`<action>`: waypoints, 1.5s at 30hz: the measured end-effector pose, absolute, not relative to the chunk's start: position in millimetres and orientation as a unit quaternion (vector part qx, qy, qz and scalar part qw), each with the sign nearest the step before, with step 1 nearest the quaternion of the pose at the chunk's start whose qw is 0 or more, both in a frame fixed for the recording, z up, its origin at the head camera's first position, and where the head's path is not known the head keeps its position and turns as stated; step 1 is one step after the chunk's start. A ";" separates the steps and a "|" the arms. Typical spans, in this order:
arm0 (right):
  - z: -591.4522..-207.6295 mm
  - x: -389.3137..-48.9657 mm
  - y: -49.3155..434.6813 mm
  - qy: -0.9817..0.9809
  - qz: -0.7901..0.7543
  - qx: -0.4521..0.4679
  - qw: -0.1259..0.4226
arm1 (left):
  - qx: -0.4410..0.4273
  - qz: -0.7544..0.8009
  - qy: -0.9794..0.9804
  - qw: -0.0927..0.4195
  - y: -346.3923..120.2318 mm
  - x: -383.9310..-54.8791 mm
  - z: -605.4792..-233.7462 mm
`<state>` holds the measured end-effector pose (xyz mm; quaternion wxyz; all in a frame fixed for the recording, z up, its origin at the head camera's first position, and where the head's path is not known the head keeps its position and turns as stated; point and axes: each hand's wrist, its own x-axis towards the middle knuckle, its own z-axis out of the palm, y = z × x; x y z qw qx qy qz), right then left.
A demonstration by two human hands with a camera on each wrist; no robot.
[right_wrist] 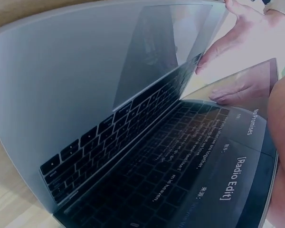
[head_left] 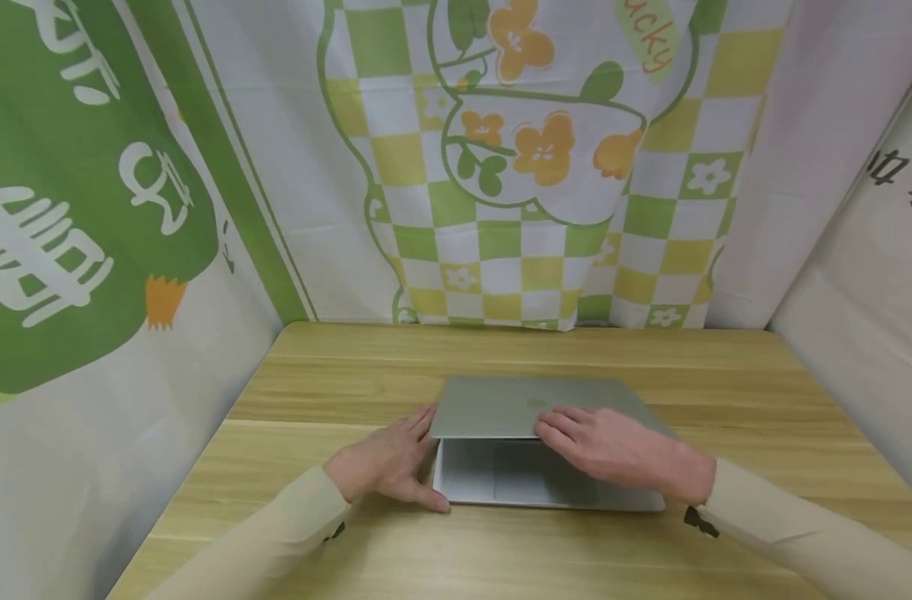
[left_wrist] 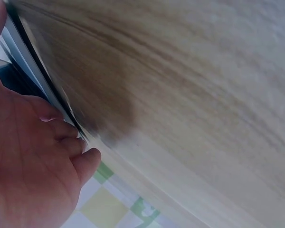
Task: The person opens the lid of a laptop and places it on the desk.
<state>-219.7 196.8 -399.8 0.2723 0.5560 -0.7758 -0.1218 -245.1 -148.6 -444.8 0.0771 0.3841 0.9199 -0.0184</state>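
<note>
A silver laptop (head_left: pixel 493 404) lies on the wooden table with its lid partly raised over the base (head_left: pixel 467 475). At its left side, my left hand (head_left: pixel 396 458) touches the base with fingers spread along the edge and thumb at the front corner. My right hand (head_left: pixel 613 446) holds the front edge of the lid, its fingers bent over the top; its thumb is hidden in the head view. From the right wrist, the dark keyboard (right_wrist: pixel 99 135) shows beneath the lit screen (right_wrist: pixel 218 161), which bears lines of text.
The wooden table (head_left: pixel 336 367) reaches back to a checked, flowered cloth (head_left: pixel 456 242). A green and white cloth (head_left: pixel 73 208) hangs at the left, and a pale cloth with dark writing (head_left: pixel 876 275) at the right.
</note>
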 end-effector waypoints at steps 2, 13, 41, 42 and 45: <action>-397.3 -219.6 197.0 -0.780 -0.124 0.554 0.264 | 0.382 -0.020 0.921 0.078 -148.2 -245.0 -444.7; -388.9 -222.0 199.2 -0.801 -0.102 0.548 0.219 | 0.373 -0.045 0.922 0.088 -145.6 -245.0 -445.8; -374.8 -230.6 199.2 -0.811 -0.096 0.541 0.201 | 0.362 -0.067 0.923 0.113 -143.4 -246.8 -443.8; -373.6 -230.9 199.1 -0.812 -0.094 0.540 0.201 | 0.362 -0.068 0.923 0.114 -143.2 -247.1 -443.3; -370.3 -231.9 199.3 -0.814 -0.092 0.538 0.199 | 0.361 -0.075 0.922 0.116 -142.7 -248.4 -442.9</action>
